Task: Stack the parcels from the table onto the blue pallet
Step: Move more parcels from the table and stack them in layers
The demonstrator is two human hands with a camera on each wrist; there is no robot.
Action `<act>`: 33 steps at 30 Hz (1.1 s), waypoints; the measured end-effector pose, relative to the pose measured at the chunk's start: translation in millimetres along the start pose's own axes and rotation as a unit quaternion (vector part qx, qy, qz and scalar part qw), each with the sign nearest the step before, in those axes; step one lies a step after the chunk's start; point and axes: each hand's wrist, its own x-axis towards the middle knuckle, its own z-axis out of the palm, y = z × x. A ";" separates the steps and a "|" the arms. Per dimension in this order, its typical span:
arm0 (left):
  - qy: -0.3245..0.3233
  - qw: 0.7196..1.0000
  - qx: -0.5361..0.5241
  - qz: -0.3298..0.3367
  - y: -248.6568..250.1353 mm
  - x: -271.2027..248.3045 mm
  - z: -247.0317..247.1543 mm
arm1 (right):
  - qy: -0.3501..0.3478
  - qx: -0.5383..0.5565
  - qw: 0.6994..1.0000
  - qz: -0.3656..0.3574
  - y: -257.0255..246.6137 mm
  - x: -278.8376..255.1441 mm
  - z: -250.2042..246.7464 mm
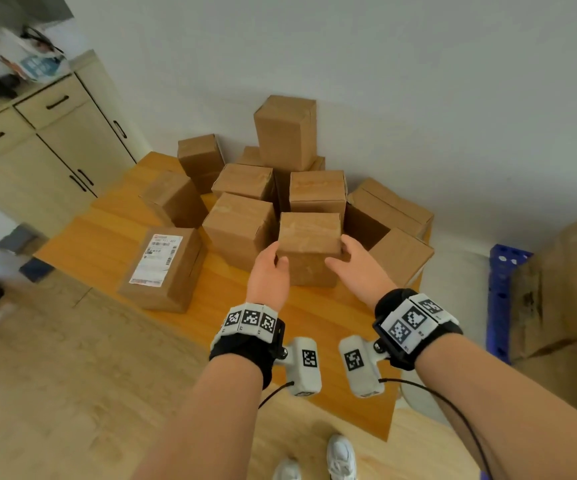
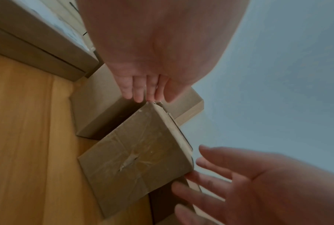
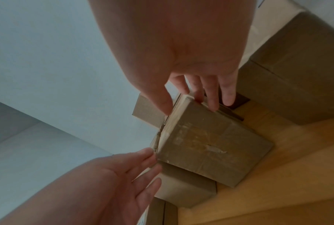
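A heap of brown cardboard parcels lies on the wooden table. The nearest one in the middle, a taped parcel, stands upright between my hands. My left hand is at its left side and my right hand at its right side. Both have straight fingers, with tips at or touching its upper edges and neither curled round it. The blue pallet stands on the floor at the far right, with large cardboard boxes on it.
A flat parcel with a white shipping label lies at the table's left front. A tall parcel tops the heap against the wall. Beige cabinets stand at the left. My white shoes are on the wooden floor below.
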 end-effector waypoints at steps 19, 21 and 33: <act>-0.186 0.974 0.090 -0.095 -102.2 -45.0 -0.3 | 0.036 0.012 0.975 0.217 61.8 -84.1 79.8; -0.196 0.968 0.116 -0.103 -111.0 -47.0 1.0 | 0.035 0.003 0.974 0.222 65.0 -88.1 85.0; -0.274 0.949 0.144 -0.060 -106.5 -36.5 -2.9 | 0.031 0.016 0.976 0.216 64.5 -76.3 97.6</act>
